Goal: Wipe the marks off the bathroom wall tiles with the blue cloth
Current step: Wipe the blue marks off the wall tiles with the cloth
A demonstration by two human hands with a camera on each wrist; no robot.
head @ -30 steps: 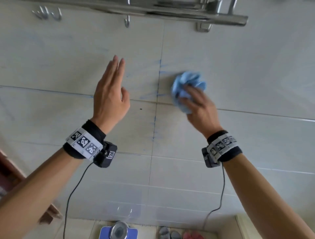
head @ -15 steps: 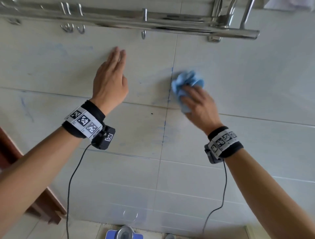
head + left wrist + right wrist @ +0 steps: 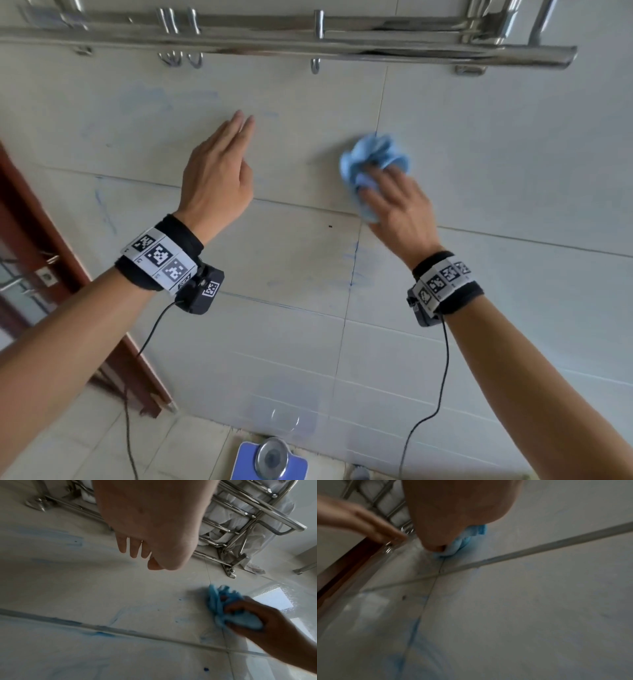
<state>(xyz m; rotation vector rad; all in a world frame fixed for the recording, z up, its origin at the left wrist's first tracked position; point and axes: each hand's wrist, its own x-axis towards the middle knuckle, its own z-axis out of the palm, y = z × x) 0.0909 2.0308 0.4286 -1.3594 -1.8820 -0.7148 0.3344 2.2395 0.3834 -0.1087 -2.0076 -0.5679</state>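
Meanwhile, the bunched blue cloth [image 3: 373,164] is being gripped in the right hand [image 3: 399,209] and carried slightly toward 12 o'clock along the vertical grout line, while the left hand [image 3: 219,171], fingers straight, is being kept flat at 9 o'clock, with blue marks [image 3: 354,270] remaining at 6 o'clock.

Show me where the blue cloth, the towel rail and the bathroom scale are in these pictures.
blue cloth [image 3: 375,154]: head view, on the bunched folds above the fingers.
towel rail [image 3: 342,51]: head view, on the front steel bar.
bathroom scale [image 3: 270,459]: head view, on the round dial at the bottom edge.
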